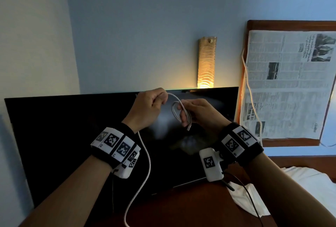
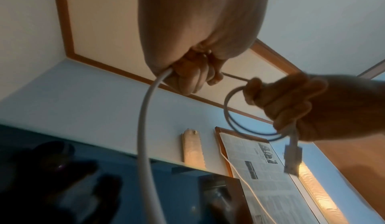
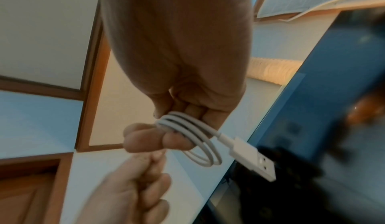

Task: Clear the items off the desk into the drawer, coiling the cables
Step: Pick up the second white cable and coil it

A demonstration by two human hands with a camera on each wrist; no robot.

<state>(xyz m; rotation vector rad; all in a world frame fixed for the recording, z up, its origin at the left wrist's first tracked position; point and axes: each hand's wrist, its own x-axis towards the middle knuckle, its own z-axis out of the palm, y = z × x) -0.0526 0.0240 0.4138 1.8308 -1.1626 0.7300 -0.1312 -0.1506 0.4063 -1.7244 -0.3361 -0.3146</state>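
The right hand (image 3: 177,82) is curling its fingers (image 3: 145,138) through a small coil of the white cable (image 1: 145,163), holding two or three loops with the USB plug (image 3: 253,159) sticking out below, all raised in the air in front of the dark screen (image 1: 72,135). The left hand (image 1: 148,108) is pinching the free run of cable between thumb and fingers just beside the coil, and the rest is trailing down past the left wrist toward the desk (image 1: 181,208). To do this well, the left hand should be feeding slack in even loops matching those already made, letting the cable twist freely so it is not kinking, while the right hand is keeping the loops pressed together and the plug end trapped. The tail probably needs watching so it is not snagging on the desk edge. No brand is showing on the cable or plug; the newspaper (image 1: 287,85) is carrying print too small and blurred to read, and the wristbands (image 1: 116,145) are bearing only square coded markers.
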